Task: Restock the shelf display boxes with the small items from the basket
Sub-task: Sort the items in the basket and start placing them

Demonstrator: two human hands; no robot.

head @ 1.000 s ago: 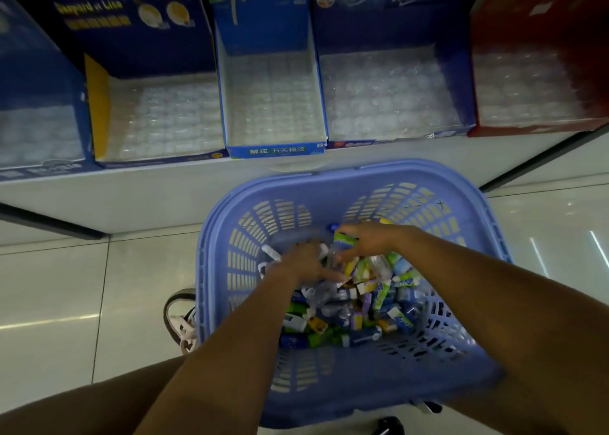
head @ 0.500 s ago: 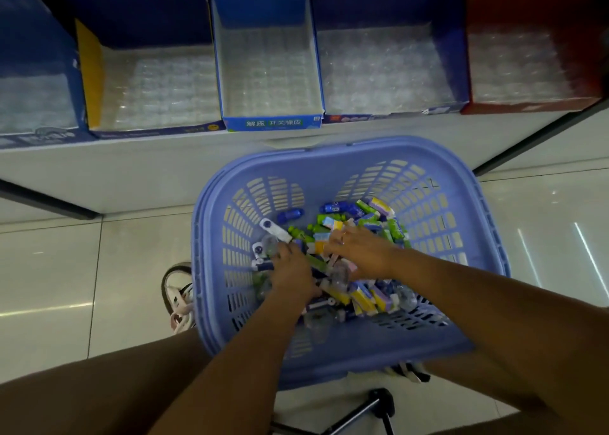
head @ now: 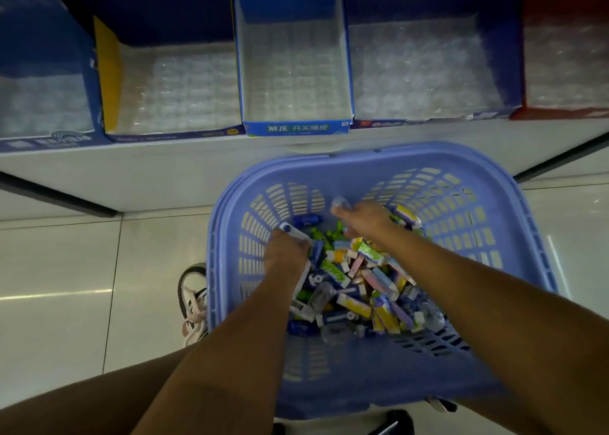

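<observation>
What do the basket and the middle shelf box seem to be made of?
Basket: moulded plastic, matte blue, judging by slotted one-piece walls. Middle box: probably printed cardboard, with thin flat folded walls; its clear dimpled liner looks like glossy plastic.

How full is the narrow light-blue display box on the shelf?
Empty. The light-blue display box shows only its bare clear plastic tray; no items sit inside.

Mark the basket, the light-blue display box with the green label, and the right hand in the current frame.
basket (head: 428,154), head view, far rim.
light-blue display box (head: 296,127), head view, front lip bearing the green label.
right hand (head: 365,219), head view, back of the hand.
</observation>
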